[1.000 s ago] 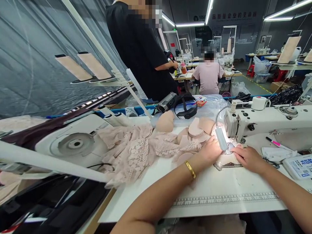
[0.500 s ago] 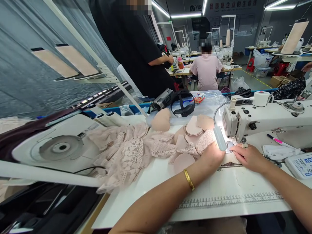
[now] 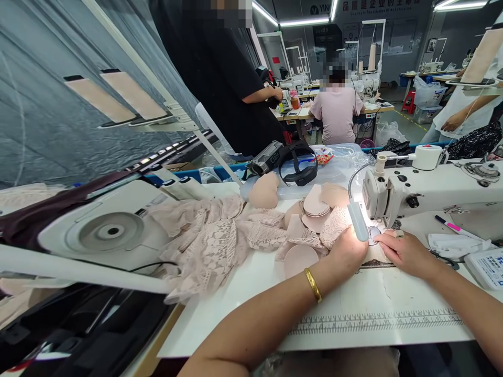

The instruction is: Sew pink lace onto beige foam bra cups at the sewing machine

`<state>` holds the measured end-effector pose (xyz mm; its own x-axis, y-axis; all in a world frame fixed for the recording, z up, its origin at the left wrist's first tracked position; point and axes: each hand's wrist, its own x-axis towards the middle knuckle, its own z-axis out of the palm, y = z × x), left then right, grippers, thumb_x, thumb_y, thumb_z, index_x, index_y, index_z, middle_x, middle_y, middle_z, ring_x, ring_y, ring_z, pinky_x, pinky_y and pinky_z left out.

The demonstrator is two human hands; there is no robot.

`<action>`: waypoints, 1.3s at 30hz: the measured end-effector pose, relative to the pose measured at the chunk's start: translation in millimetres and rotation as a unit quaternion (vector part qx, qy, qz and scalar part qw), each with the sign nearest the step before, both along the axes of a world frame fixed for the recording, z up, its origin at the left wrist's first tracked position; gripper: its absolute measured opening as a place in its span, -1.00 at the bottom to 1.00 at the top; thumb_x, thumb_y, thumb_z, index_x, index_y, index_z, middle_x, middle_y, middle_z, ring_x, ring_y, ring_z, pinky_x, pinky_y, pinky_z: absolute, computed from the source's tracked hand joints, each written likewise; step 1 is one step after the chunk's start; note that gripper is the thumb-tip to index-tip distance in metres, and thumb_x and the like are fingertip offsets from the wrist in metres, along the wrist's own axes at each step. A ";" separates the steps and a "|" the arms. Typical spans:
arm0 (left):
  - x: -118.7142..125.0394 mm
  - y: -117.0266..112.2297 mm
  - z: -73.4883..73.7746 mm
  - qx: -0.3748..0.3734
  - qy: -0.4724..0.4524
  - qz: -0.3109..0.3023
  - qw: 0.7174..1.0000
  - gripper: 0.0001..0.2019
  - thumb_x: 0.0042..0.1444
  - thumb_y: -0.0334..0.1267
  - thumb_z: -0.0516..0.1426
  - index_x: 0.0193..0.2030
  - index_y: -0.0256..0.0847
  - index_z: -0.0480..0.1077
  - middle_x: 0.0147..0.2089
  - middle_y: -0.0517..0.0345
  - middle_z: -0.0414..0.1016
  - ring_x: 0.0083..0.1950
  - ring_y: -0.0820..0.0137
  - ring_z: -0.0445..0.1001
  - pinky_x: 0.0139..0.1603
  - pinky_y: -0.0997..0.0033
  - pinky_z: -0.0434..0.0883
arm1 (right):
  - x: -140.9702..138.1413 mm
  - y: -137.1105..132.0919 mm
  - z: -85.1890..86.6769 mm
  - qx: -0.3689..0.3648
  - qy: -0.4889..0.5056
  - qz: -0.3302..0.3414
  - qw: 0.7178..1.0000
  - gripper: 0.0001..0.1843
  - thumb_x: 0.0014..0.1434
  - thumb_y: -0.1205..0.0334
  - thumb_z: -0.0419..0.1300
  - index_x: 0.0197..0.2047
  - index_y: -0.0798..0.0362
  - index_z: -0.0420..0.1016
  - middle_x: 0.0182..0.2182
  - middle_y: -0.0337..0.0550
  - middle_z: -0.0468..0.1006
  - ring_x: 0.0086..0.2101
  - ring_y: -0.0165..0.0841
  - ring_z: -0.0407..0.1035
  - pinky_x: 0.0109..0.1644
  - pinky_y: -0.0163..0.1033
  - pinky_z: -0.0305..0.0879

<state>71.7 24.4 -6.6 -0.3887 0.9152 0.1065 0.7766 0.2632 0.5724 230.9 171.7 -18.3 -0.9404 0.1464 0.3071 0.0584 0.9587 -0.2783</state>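
A white sewing machine (image 3: 416,193) stands at the right, with both my hands at its needle area. My left hand (image 3: 351,248) rests beside the lace there; the grey lamp head (image 3: 359,222) and glare hide its fingers. From the other side my right hand (image 3: 404,254), a ring on one finger, has its fingertips closed together at the edge of a small greyish oval piece (image 3: 374,233). What they pinch is too small to make out. Beige lace fabric (image 3: 220,235) spreads leftward from my left hand. Round beige pads (image 3: 316,201) are stacked behind it, and another round pad (image 3: 301,260) lies nearer.
A black head-strap device (image 3: 296,165) and a beige moulded cup (image 3: 264,190) sit at the back. At the right are a marker pen (image 3: 451,225), white cloth (image 3: 456,244) and plastic box (image 3: 487,267). A printed ruler (image 3: 377,320) runs along the front. People stand and sit beyond.
The whole view has shifted slightly, with things appearing a little farther right. My hands stay at the needle area. At the far right, a person in white has come further into view.
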 end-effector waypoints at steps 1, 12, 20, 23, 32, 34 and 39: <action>0.7 -1.1 5.0 -0.016 0.030 -0.007 0.999 -0.68 0.49 -0.30 -0.11 0.03 -0.17 0.46 -0.21 -0.04 0.61 -0.29 0.25 0.52 -0.26 0.23 0.48 | 0.1 0.0 0.2 0.000 0.000 -0.001 1.000 -0.65 0.49 0.25 -0.05 -0.04 -0.09 0.58 -0.42 -0.19 0.56 -0.47 -0.25 0.30 -0.34 -0.18 0.19; -12.7 -134.9 63.0 -0.041 0.321 -0.039 0.945 -0.64 0.12 -0.70 0.02 -0.14 -0.19 0.43 -0.03 -0.06 0.52 -0.04 0.13 0.44 0.02 0.09 0.47 | -0.3 1.6 -2.7 -0.005 -0.001 -0.002 1.000 -0.64 0.48 0.25 -0.07 -0.04 -0.10 0.58 -0.40 -0.17 0.59 -0.44 -0.23 0.36 -0.34 -0.17 0.23; 8.9 -123.1 35.7 -0.115 0.194 -0.159 0.961 -0.78 0.23 -0.59 0.11 -0.16 -0.18 0.41 -0.04 0.07 0.50 -0.09 0.26 0.43 -0.07 0.31 0.40 | -0.6 2.3 -2.2 -0.011 -0.011 -0.008 1.000 -0.66 0.49 0.24 -0.06 0.01 -0.05 0.56 -0.35 -0.15 0.64 -0.41 -0.21 0.40 -0.31 -0.14 0.25; 3.7 -79.0 27.8 -0.060 0.222 -0.172 0.958 -0.81 0.25 -0.57 0.10 -0.19 -0.20 0.43 -0.07 0.08 0.51 -0.08 0.28 0.44 -0.08 0.34 0.38 | -0.8 3.2 -2.5 -0.010 -0.014 -0.010 1.000 -0.65 0.49 0.24 -0.06 0.03 -0.04 0.56 -0.33 -0.13 0.65 -0.39 -0.21 0.42 -0.29 -0.14 0.25; -13.1 -16.9 16.7 0.038 0.281 -0.134 0.949 -0.88 0.17 -0.48 0.13 -0.35 -0.20 0.38 -0.36 0.12 0.42 -0.35 0.34 0.33 -0.34 0.36 0.22 | -0.7 3.4 -2.3 -0.013 -0.026 -0.014 0.999 -0.64 0.50 0.23 -0.07 0.00 -0.10 0.57 -0.43 -0.20 0.58 -0.42 -0.21 0.39 -0.32 -0.16 0.23; -11.4 -16.9 18.6 0.066 0.275 -0.132 0.950 -0.88 0.20 -0.47 0.11 -0.30 -0.20 0.40 -0.34 0.12 0.43 -0.34 0.34 0.34 -0.33 0.36 0.24 | -0.7 2.9 -0.2 -0.015 -0.028 -0.010 0.999 -0.65 0.49 0.24 -0.07 -0.01 -0.10 0.57 -0.44 -0.20 0.58 -0.42 -0.21 0.39 -0.32 -0.17 0.24; -12.0 -16.0 19.2 0.109 0.262 -0.133 0.950 -0.84 0.25 -0.49 0.06 -0.28 -0.21 0.41 -0.36 0.13 0.43 -0.36 0.34 0.35 -0.34 0.36 0.29 | -1.0 2.2 3.9 -0.012 -0.026 -0.003 1.000 -0.65 0.49 0.25 -0.07 -0.07 -0.09 0.57 -0.36 -0.16 0.63 -0.39 -0.21 0.41 -0.31 -0.17 0.24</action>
<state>59.6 8.4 12.7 0.0112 0.9075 0.4200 0.9922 -0.0622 0.1080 229.9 173.9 -14.5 -0.9539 0.1594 0.2542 0.0794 0.9512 -0.2983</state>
